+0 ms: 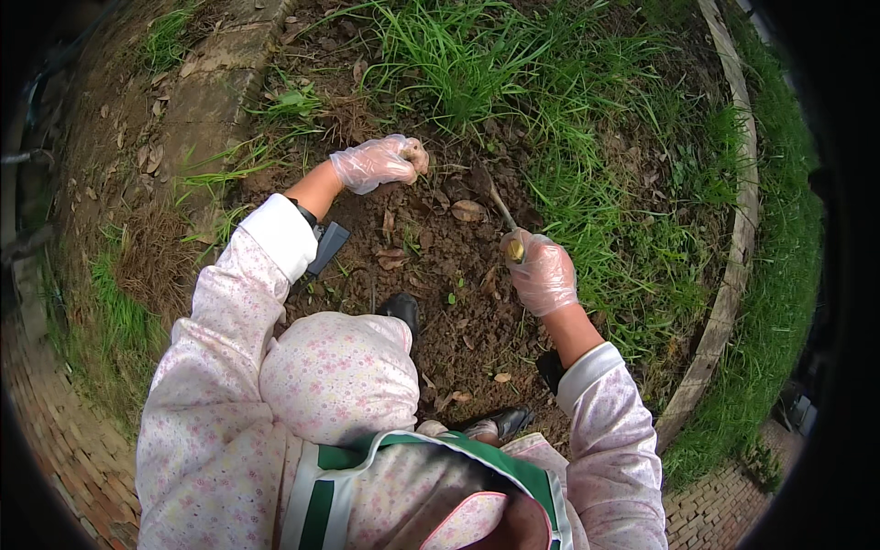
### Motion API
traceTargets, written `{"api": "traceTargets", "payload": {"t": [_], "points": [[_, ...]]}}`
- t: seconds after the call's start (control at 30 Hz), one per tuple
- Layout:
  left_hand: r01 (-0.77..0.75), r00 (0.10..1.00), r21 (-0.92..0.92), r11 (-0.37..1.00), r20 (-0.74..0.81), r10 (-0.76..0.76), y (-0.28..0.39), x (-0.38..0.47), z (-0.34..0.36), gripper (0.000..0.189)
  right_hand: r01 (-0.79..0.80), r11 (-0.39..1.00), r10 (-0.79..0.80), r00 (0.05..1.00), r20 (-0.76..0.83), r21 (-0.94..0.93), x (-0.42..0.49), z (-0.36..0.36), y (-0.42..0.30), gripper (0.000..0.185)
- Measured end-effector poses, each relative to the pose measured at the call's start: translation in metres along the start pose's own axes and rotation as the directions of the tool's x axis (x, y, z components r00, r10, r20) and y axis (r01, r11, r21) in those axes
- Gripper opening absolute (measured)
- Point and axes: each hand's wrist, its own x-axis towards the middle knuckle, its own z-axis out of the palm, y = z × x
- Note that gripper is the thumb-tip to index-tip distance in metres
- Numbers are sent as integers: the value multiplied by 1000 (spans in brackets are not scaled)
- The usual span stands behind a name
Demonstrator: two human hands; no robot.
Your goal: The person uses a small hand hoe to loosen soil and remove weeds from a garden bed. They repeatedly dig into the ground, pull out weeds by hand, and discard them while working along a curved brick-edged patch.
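My right hand [543,271], in a clear plastic glove, grips the yellow handle of a small garden hand tool [505,210]. Its thin metal shaft points up and left, and its soil-coloured head meets the dug soil [440,254]. To the left, my left hand [381,163] wears the same kind of glove. Its fingers curl inward just above the soil, with dirt on the fingertips. Whether anything lies inside those fingers is hidden. Tall green grass [467,75] grows just beyond both hands, and a dry brown leaf [469,210] lies between them.
A concrete edging [213,96] runs along the left, with a heap of dry pulled grass [155,254] beside it. On the right curves a narrow border [739,227]. My shoes [509,421] stand on the soil. Brick paving [69,440] lies at lower left.
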Motion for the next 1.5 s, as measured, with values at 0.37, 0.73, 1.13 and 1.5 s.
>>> {"api": "traceTargets", "payload": {"t": [0.37, 0.73, 1.13, 1.5], "points": [[212, 904, 819, 534, 43, -424, -15, 7, 17, 34, -89, 982, 102, 992, 75, -164, 54, -42, -27, 21], [175, 976, 481, 859, 29, -215, -16, 25, 41, 30, -157, 927, 251, 935, 252, -340, 102, -8, -89, 25], [448, 894, -220, 867, 90, -439, 3, 29, 53, 27, -237, 917, 300, 940, 161, -321, 103, -18, -91, 23], [496, 868, -257, 830, 135, -477, 6, 29, 68, 23, -241, 939, 277, 953, 126, -244, 104, -12, -66, 22]]}}
